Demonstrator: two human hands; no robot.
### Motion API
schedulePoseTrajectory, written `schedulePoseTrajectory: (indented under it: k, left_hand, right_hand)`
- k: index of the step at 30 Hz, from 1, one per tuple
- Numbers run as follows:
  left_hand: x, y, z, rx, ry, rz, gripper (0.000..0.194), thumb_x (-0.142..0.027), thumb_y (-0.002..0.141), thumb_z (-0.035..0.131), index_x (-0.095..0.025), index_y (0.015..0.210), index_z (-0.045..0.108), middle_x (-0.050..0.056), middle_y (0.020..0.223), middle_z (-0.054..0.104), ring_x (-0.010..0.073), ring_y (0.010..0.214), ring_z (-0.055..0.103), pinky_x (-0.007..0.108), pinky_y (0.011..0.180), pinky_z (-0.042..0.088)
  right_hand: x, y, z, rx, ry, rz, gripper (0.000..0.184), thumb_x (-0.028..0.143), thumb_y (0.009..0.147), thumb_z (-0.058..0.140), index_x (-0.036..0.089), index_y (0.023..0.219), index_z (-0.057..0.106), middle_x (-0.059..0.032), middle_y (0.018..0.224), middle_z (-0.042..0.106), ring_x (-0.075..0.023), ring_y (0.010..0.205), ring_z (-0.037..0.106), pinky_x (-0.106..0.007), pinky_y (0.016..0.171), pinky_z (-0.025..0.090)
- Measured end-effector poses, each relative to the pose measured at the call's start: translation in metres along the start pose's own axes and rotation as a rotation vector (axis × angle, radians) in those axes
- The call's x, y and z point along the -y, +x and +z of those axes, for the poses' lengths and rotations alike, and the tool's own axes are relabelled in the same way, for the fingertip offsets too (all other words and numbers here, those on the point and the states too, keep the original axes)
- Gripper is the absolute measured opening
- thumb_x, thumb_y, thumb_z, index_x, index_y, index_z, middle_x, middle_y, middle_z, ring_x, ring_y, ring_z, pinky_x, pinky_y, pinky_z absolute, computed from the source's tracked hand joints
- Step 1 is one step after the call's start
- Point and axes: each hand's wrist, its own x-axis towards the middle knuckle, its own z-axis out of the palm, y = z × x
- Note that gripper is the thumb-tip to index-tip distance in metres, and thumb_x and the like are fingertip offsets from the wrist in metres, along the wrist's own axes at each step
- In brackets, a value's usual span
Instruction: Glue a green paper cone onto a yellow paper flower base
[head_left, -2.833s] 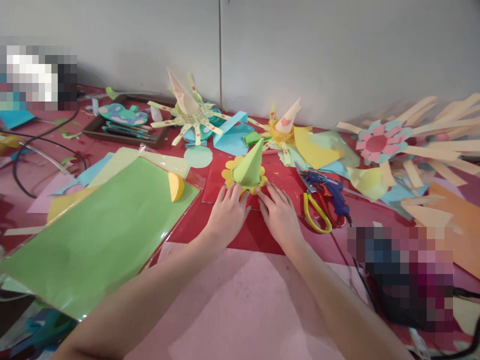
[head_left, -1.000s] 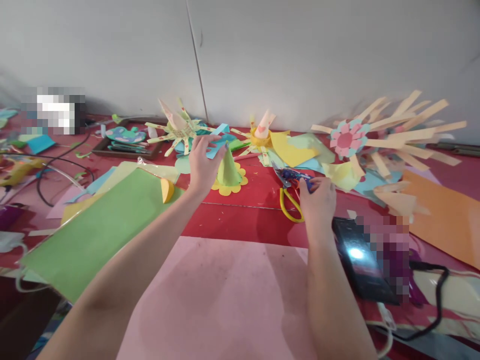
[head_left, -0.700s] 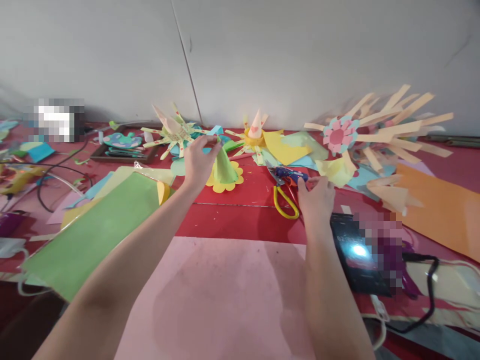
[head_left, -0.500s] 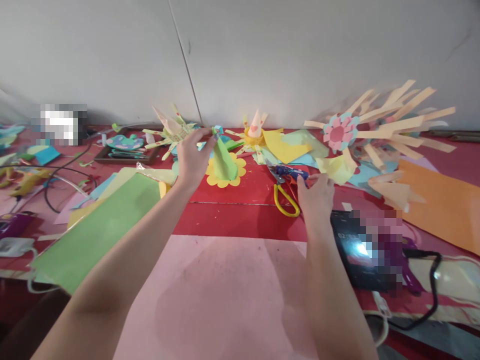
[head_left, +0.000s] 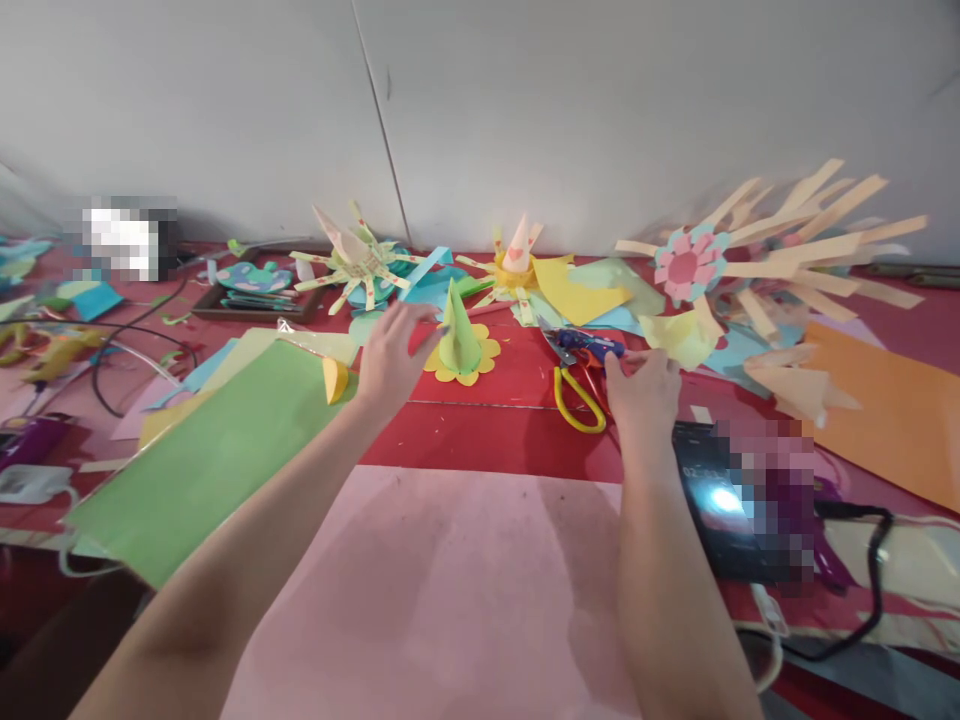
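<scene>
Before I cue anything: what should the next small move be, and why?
Perhaps close the right hand around the blue glue gun: the hand is at its handle end, though no firm grip shows, while the green cone stands beside the left hand.

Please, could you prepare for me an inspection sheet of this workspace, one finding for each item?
Surface: red table, with a pink sheet on the near side.
Work pieces: green cone upright on a yellow paper flower; blue glue gun beside yellow-handled scissors.
Clutter: wrapped green sheet, orange sheet, dark tray, lit phone, paper scraps.
Hands: left hand open beside the cone, contact unclear; right hand at the glue gun, grip partly hidden.
Cables: black cable at left; another black cable and a white cable at right.
Surroundings: grey wall behind; co-workers: nothing seen.
</scene>
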Motion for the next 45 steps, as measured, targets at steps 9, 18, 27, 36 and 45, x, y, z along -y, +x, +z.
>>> schedulePoseTrajectory:
  k: [9, 18, 27, 36, 45]
  left_hand:
    - [0.014, -0.03, 0.027, 0.513, 0.244, 0.244, 0.024, -0.037, 0.09, 0.051, -0.016, 0.095, 0.062, 0.007, 0.091, 0.067, 0.0209, 0.083, 0.065, 0.031, 0.072, 0.05]
    - [0.023, -0.04, 0.039, 0.445, 0.293, 0.369, 0.03, -0.035, 0.095, 0.041, -0.015, 0.091, 0.062, 0.007, 0.086, 0.065, 0.0173, 0.076, 0.063, 0.028, 0.066, 0.048]
    - [0.026, -0.04, 0.038, 0.409, 0.143, 0.19, 0.03, -0.027, 0.096, 0.039, -0.019, 0.089, 0.066, 0.005, 0.087, 0.068, 0.0153, 0.079, 0.064, 0.026, 0.067, 0.049]
    - [0.031, -0.038, 0.039, 0.378, -0.128, -0.068, 0.014, -0.022, 0.087, 0.054, -0.021, 0.086, 0.068, 0.003, 0.089, 0.069, 0.0165, 0.084, 0.064, 0.027, 0.071, 0.05]
    - [0.033, -0.038, 0.042, 0.347, -0.171, -0.1, 0.012, -0.02, 0.085, 0.057, -0.022, 0.083, 0.068, 0.002, 0.086, 0.07, 0.016, 0.081, 0.065, 0.026, 0.07, 0.05]
  right_hand:
    - [-0.008, 0.001, 0.008, -0.031, -0.06, -0.046, 0.025, 0.037, 0.073, 0.053, 0.025, 0.07, 0.032, -0.0091, 0.085, 0.052, -0.0285, 0.089, 0.051, -0.045, 0.078, 0.042]
    - [0.002, -0.001, 0.012, 0.077, -0.109, 0.142, 0.031, 0.043, 0.071, 0.056, 0.023, 0.082, 0.035, -0.009, 0.089, 0.056, -0.029, 0.087, 0.056, -0.042, 0.074, 0.043]
    - [-0.006, 0.003, 0.024, 0.043, -0.228, 0.064, 0.048, 0.059, 0.063, 0.062, 0.019, 0.087, 0.053, -0.0149, 0.098, 0.058, -0.0327, 0.091, 0.056, -0.045, 0.077, 0.043]
    - [0.006, 0.0, 0.018, 0.1, -0.253, 0.127, 0.037, 0.043, 0.067, 0.063, 0.018, 0.093, 0.055, -0.0155, 0.108, 0.057, -0.0329, 0.101, 0.055, -0.047, 0.085, 0.042]
    - [0.011, 0.0, 0.014, 0.052, -0.185, 0.176, 0.035, 0.046, 0.069, 0.062, 0.019, 0.089, 0.052, -0.0167, 0.101, 0.062, -0.0349, 0.099, 0.057, -0.047, 0.085, 0.042]
